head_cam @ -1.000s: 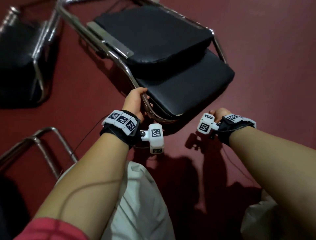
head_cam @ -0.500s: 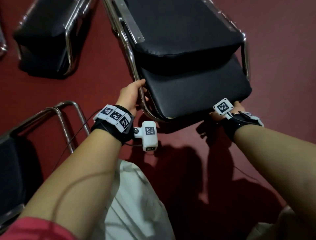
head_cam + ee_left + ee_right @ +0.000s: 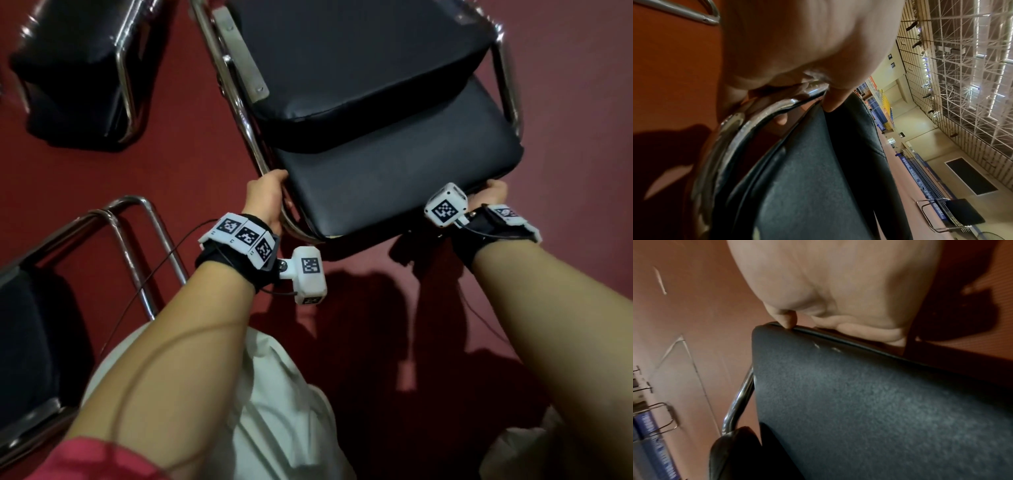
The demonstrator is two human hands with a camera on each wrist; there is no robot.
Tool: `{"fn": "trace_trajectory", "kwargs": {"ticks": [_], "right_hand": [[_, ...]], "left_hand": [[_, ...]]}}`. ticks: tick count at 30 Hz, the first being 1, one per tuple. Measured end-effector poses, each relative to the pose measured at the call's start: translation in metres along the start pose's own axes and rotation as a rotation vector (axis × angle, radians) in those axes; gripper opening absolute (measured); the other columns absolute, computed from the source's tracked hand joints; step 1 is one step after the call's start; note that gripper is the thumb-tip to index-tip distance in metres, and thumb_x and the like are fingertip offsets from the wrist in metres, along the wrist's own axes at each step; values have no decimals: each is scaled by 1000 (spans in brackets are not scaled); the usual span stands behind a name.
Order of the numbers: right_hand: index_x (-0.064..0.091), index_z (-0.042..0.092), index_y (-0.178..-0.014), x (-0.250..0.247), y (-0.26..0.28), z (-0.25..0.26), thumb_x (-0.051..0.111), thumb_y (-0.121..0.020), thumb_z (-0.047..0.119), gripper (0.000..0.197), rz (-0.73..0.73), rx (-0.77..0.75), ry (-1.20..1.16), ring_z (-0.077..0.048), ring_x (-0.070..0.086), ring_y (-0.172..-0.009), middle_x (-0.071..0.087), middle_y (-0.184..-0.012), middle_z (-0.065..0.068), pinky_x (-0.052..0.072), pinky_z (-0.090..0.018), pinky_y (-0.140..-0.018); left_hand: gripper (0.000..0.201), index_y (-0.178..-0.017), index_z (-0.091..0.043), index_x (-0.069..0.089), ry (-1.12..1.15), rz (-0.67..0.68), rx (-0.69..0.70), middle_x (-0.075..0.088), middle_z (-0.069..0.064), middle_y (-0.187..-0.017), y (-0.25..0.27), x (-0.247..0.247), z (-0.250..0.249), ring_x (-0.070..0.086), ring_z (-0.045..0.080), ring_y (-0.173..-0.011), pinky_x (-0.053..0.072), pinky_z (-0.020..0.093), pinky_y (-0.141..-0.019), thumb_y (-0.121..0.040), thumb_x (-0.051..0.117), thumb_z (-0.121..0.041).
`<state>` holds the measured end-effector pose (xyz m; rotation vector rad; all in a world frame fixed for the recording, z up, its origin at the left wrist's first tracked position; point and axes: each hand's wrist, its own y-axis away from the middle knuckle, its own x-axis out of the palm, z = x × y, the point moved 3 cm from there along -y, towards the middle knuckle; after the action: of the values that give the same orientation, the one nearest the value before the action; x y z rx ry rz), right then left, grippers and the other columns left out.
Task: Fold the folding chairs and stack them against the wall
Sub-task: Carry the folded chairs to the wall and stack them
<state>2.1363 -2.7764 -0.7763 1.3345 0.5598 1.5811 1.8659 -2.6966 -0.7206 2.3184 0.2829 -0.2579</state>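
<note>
A black padded folding chair (image 3: 387, 178) with a chrome tube frame (image 3: 239, 102) is held in front of me over the red floor, its seat and backrest pads close together. My left hand (image 3: 265, 198) grips the chrome tube at the chair's near left corner; in the left wrist view my fingers (image 3: 781, 120) curl under the tube (image 3: 735, 129). My right hand (image 3: 488, 197) grips the near right edge of the black pad (image 3: 869, 402), thumb (image 3: 787, 319) on the rim, fingers beneath.
Another black chair (image 3: 78, 68) stands at the upper left. A third chair (image 3: 30, 325) with a chrome frame (image 3: 137, 240) is close by my left forearm. A further chair (image 3: 960, 214) stands far off in the hall. Red floor lies to the right.
My right hand moved from hanging free to gripping the chair's right edge. The chair has swung round to face me squarely and sits nearer. My left hand kept its hold on the tube.
</note>
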Motion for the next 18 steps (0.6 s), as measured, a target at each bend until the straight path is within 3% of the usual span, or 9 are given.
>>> {"fn": "trace_trajectory", "kwargs": {"ticks": [2,4,6,9,11,14,16,18], "right_hand": [[60,2,-73,5,18,4,25,-102,17,48,39,-32,-92,-24,65,-47,66,-53,-10,44,-22,-32],[59,4,-55,8,29,7,25,-103,15,60,67,-52,-136,-18,58,-34,62,-48,-8,39,-18,-29],[53,8,-58,8,37,11,24,-103,17,54,73,-61,-153,-15,55,-32,60,-45,-5,38,-15,-32],[54,12,-75,6,52,20,24,-101,28,43,78,-5,-64,-18,64,-45,67,-57,-5,48,-18,-44],[56,13,-77,4,61,28,24,-100,29,43,72,0,-47,-19,65,-48,68,-61,-6,50,-20,-46],[54,13,-73,7,88,37,25,-102,31,45,96,8,-13,-18,62,-43,65,-56,-6,48,-20,-43],[48,13,-69,10,108,45,25,-103,30,44,84,3,6,-15,58,-36,60,-49,-4,45,-17,-39],[46,13,-70,7,126,55,26,-102,29,41,55,15,66,-15,56,-36,58,-48,-4,44,-16,-40]], "left_hand": [[49,-112,-7,56,-7,-18,-7,63,14,-81,6,1,3,68,32,-77,57,57,-77,-70,69,-28],[67,-119,-10,49,-23,-56,0,68,12,-100,12,1,9,71,32,-90,58,59,-80,-59,72,-27],[71,-119,-12,45,-34,-83,-23,62,7,-97,20,1,13,66,24,-86,58,52,-81,-54,70,-22],[85,-129,-4,46,-46,-113,-35,49,2,-78,35,-1,18,52,17,-67,52,33,-63,-47,65,-14],[85,-127,-3,46,-56,-112,-53,48,3,-78,45,-2,24,50,17,-65,47,32,-63,-45,65,-13],[76,-118,-7,45,-19,-133,-60,51,6,-83,64,-4,29,53,21,-71,46,29,-61,-46,66,-13],[78,-122,-8,44,-3,-151,-63,58,8,-87,77,-10,30,55,24,-78,45,25,-55,-48,67,-13],[83,-131,-12,38,7,-153,-78,65,18,-115,90,-19,32,59,23,-83,46,25,-53,-54,69,-13]]}}
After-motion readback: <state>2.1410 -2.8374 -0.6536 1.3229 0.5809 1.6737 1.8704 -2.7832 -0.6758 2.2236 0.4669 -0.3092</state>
